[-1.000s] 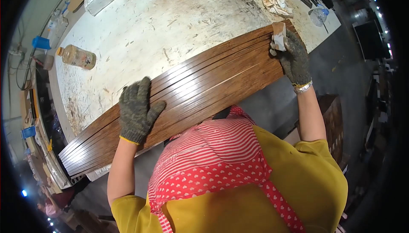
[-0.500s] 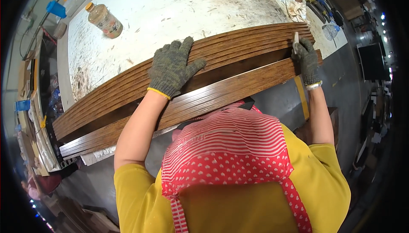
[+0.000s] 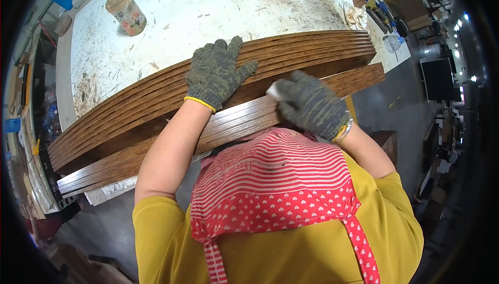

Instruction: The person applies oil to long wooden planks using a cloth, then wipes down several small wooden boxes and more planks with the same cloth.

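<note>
While the left hand [image 3: 217, 73] lay flat on the row of brown boards [image 3: 299, 47], the right hand [image 3: 314, 103] was over the separate front board [image 3: 241, 119], just right of the frame's centre. The left hand was opened out, thumb apart, its fingers toward the top of the frame; its forearm crossed above the front board. The right hand was curled, pinching a small white pad [image 3: 274, 91] at its left side. Whether the pad touched the wood could not be told.

Of the two hands, the right was nearer the front board, which ran beneath it and out to either side. That board's long axis rose from the lower left of the frame to the right, one end toward each side. The row lay above it, nearly parallel, its upper edge bowed, as seen through this lens. A dark band showed between them; contact along it could not be confirmed. Both lay at the near side of the white surface [image 3: 171, 8], with a bottle [image 3: 126, 11] at upper left.
</note>
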The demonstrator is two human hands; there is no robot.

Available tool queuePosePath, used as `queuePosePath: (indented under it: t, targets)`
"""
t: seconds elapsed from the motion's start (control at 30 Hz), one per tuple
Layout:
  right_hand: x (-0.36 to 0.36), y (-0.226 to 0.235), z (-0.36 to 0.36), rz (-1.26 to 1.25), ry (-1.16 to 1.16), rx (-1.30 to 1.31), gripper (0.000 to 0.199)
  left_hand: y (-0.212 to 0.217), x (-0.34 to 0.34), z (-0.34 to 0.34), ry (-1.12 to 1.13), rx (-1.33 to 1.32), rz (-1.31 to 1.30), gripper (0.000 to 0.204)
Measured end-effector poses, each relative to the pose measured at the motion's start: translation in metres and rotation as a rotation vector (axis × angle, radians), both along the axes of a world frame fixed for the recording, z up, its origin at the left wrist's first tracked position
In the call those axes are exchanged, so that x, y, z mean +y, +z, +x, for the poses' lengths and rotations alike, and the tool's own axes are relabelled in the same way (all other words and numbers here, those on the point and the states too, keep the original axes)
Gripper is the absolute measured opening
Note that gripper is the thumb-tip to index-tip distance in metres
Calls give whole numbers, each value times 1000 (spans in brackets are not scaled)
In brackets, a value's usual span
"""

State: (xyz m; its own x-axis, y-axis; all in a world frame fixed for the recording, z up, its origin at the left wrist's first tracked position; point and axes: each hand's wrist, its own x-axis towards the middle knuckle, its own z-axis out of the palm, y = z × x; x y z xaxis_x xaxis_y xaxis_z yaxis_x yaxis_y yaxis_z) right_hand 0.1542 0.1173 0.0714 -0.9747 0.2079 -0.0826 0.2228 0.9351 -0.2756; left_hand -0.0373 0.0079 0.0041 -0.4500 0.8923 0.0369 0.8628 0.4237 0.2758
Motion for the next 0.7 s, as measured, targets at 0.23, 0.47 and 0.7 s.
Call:
queuePosePath:
  t: [0.23, 0.47, 0.7]
  targets:
    - [-8, -7, -1, 39, 26, 136, 24, -2, 2, -1, 2, 15, -20, 70]
    - [19, -1, 10, 33, -149, -30, 25, 1, 1, 2, 25, 13, -47, 70]
    - [35, -6, 23, 46, -153, 44, 24, 6, -1, 2, 17, -10, -48, 70]
